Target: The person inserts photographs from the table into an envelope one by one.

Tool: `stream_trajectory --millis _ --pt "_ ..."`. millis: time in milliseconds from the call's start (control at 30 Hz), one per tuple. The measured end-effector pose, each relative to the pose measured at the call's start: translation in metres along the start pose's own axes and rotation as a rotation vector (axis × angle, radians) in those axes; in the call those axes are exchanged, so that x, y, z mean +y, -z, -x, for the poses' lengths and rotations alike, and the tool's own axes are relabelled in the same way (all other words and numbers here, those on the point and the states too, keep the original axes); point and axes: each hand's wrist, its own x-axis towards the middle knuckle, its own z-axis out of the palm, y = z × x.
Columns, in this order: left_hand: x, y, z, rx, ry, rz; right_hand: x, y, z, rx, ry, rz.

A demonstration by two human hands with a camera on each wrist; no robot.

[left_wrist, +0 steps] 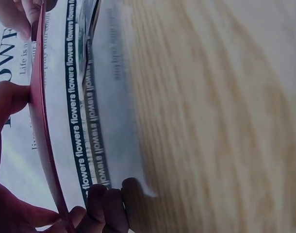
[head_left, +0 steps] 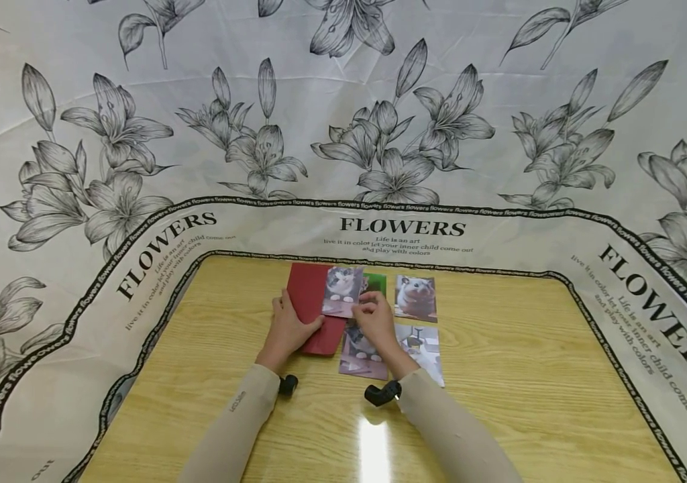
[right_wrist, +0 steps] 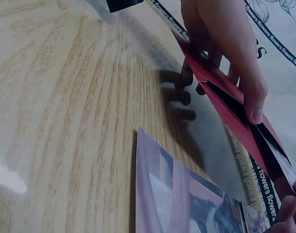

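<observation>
Above the far half of a yellowish, wood-grained surface (head_left: 531,335), a flat, rectangular red paper envelope (head_left: 307,285) is gripped by the left hand (head_left: 288,329), with the thumb set on one broad face and the fingers on the other. In the right wrist view, a dark opening is shown along the envelope, near that thumb. A glossy rectangular kitten print (head_left: 342,288) is pinched at its lower right corner by the right hand (head_left: 376,323), and the right part of the envelope is overlapped by it in the head view. Whether the print is seated in the opening or merely held before it cannot be told.

Beside the right hand, four prints are laid in two rows: a green-backed animal print (head_left: 375,285), partly hidden by the hand; a white-and-brown rodent print (head_left: 416,297); a second kitten print (head_left: 355,365); and a pale grey-white print (head_left: 429,349), partly covered by the wrist.

The work is judged to be part-way through: four prints are set out, while one is being handled at the envelope. Its transfer is not yet completed, and its direction is not settled by the views. Any further contents of the envelope are hidden.
</observation>
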Motion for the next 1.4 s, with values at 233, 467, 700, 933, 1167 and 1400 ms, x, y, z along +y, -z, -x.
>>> stream_trajectory --millis 233,467,700,933,1167,1400 --pt "-0.002 -0.002 -0.003 -0.004 0.008 0.001 -0.003 -0.002 0.002 -0.028 -0.007 0.056" --pt "-0.002 -0.003 -0.003 0.013 -0.022 -0.006 -0.008 -0.007 -0.001 -0.055 -0.008 0.084" --pt "-0.003 -0.003 -0.003 0.018 -0.025 -0.001 -0.014 -0.012 -0.003 -0.079 -0.009 0.08" --pt "-0.006 -0.004 -0.004 0.03 -0.035 0.025 -0.022 -0.019 -0.004 -0.109 -0.065 0.083" --pt "-0.008 -0.004 -0.005 0.035 -0.035 0.035 -0.025 -0.026 -0.007 -0.096 -0.075 0.156" --pt "-0.011 -0.005 -0.006 0.036 -0.038 0.036 -0.025 -0.033 -0.012 -0.079 -0.07 0.241"
